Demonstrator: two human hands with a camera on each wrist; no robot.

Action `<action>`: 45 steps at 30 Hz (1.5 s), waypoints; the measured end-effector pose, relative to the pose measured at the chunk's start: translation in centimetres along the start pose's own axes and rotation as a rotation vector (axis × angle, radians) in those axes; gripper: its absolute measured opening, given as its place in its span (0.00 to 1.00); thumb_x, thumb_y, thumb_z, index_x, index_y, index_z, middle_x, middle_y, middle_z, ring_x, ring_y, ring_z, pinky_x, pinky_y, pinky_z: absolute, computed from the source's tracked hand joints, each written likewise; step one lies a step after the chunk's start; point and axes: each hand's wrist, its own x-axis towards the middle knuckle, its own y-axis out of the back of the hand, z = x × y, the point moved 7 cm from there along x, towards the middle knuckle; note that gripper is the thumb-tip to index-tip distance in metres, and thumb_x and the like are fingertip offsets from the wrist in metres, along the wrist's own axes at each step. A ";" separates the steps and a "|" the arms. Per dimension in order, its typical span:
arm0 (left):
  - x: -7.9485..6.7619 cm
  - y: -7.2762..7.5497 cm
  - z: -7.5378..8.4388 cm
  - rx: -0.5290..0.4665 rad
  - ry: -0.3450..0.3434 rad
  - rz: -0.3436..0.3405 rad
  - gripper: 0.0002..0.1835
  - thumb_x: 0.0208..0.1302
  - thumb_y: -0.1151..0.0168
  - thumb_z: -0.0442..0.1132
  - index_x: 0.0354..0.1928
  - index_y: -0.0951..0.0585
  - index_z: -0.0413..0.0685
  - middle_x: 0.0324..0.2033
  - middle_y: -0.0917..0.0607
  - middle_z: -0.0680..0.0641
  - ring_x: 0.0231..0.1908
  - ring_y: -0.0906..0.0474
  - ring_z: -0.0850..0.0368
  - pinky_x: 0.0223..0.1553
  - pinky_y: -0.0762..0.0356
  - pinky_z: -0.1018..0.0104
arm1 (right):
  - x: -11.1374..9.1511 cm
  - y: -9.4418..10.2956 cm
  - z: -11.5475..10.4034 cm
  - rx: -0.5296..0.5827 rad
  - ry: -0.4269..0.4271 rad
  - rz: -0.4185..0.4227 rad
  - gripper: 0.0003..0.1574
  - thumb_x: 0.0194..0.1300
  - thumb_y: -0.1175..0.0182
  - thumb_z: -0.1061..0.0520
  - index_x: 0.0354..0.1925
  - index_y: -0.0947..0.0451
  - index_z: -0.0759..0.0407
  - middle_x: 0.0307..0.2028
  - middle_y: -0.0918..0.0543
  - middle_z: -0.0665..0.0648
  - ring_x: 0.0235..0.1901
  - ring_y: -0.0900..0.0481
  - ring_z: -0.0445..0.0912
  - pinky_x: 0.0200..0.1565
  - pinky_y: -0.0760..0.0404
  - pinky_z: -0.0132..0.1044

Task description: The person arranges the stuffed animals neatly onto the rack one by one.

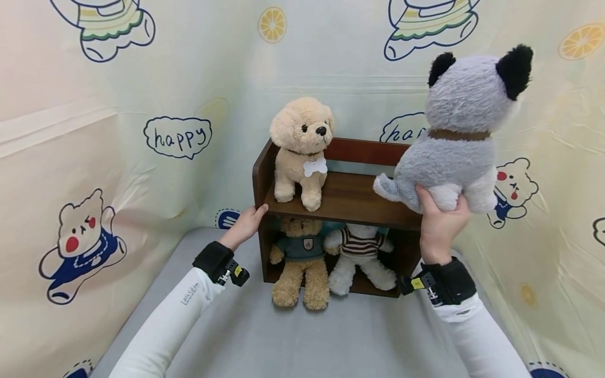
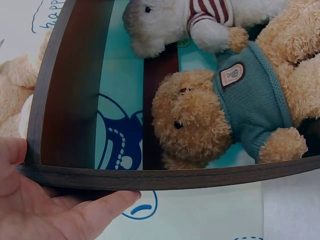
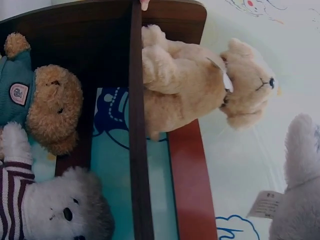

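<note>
My right hand grips a grey plush dog by its lower body and legs, up in the air over the right end of a brown wooden shelf. The dog has black ears and a brown collar, its back turned to me. In the right wrist view only part of the grey plush dog shows, with a white label. My left hand holds the shelf's left side, thumb at the upper board's edge and fingers along the outer panel. A cream plush dog with a bone-shaped tag stands on the upper board.
On the lower level sit a brown teddy bear in a green sweater and a white plush toy in a striped sweater. The shelf stands on a grey surface against a printed curtain.
</note>
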 end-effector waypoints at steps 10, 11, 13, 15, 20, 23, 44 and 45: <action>-0.1 0.1 -0.1 -0.010 -0.005 -0.012 0.34 0.72 0.71 0.53 0.66 0.48 0.30 0.62 0.40 0.29 0.60 0.40 0.36 0.58 0.41 0.42 | -2.8 -2.0 0.5 -0.171 0.115 0.075 0.30 0.42 0.27 0.60 0.44 0.25 0.72 0.36 0.22 0.53 0.38 0.27 0.41 0.43 0.30 0.32; -0.2 0.1 -0.1 -0.009 -0.001 -0.011 0.34 0.72 0.71 0.53 0.66 0.47 0.30 0.62 0.40 0.29 0.60 0.40 0.36 0.58 0.41 0.42 | -3.3 -2.2 0.2 -0.186 0.123 0.083 0.29 0.43 0.28 0.61 0.43 0.26 0.73 0.36 0.21 0.55 0.38 0.26 0.42 0.43 0.30 0.32; -0.2 0.1 -0.1 -0.011 0.001 -0.012 0.34 0.72 0.71 0.53 0.65 0.47 0.29 0.62 0.40 0.29 0.60 0.40 0.36 0.58 0.41 0.42 | -4.1 -2.5 0.0 -0.214 0.151 0.100 0.28 0.43 0.28 0.63 0.42 0.26 0.75 0.36 0.21 0.60 0.38 0.25 0.46 0.44 0.29 0.33; -0.1 0.0 -0.1 -0.011 0.000 -0.014 0.34 0.72 0.71 0.53 0.65 0.48 0.29 0.62 0.40 0.29 0.60 0.40 0.36 0.58 0.41 0.41 | -4.7 -2.7 0.3 -0.226 0.181 0.117 0.27 0.42 0.28 0.63 0.41 0.25 0.75 0.36 0.21 0.64 0.38 0.25 0.50 0.44 0.29 0.34; -0.1 0.0 -0.1 -0.010 -0.006 -0.011 0.34 0.72 0.71 0.53 0.66 0.48 0.30 0.63 0.41 0.29 0.61 0.41 0.36 0.58 0.42 0.41 | -5.3 -2.8 4.0 -0.244 0.179 0.132 0.29 0.40 0.25 0.57 0.41 0.23 0.69 0.37 0.19 0.63 0.40 0.24 0.52 0.45 0.29 0.37; -0.1 0.0 -0.1 -0.011 -0.004 -0.009 0.34 0.72 0.71 0.53 0.66 0.48 0.30 0.63 0.41 0.29 0.61 0.41 0.36 0.58 0.42 0.42 | -5.8 -3.0 5.2 -0.275 0.162 0.146 0.30 0.41 0.26 0.53 0.42 0.22 0.68 0.37 0.19 0.62 0.40 0.23 0.52 0.46 0.28 0.39; 0.0 -0.1 -0.1 0.008 0.006 -0.004 0.36 0.71 0.72 0.56 0.66 0.47 0.30 0.62 0.40 0.29 0.60 0.40 0.36 0.58 0.41 0.43 | -6.5 -4.5 8.6 -0.579 0.134 0.070 0.42 0.57 0.40 0.42 0.56 0.37 0.72 0.49 0.27 0.69 0.52 0.32 0.58 0.61 0.45 0.45; 0.0 0.0 -0.1 0.009 0.006 -0.004 0.35 0.71 0.72 0.56 0.66 0.47 0.30 0.62 0.40 0.29 0.60 0.40 0.36 0.58 0.40 0.43 | -6.5 -4.6 8.6 -0.598 0.128 0.058 0.42 0.59 0.41 0.41 0.55 0.37 0.74 0.47 0.27 0.70 0.51 0.32 0.60 0.61 0.44 0.46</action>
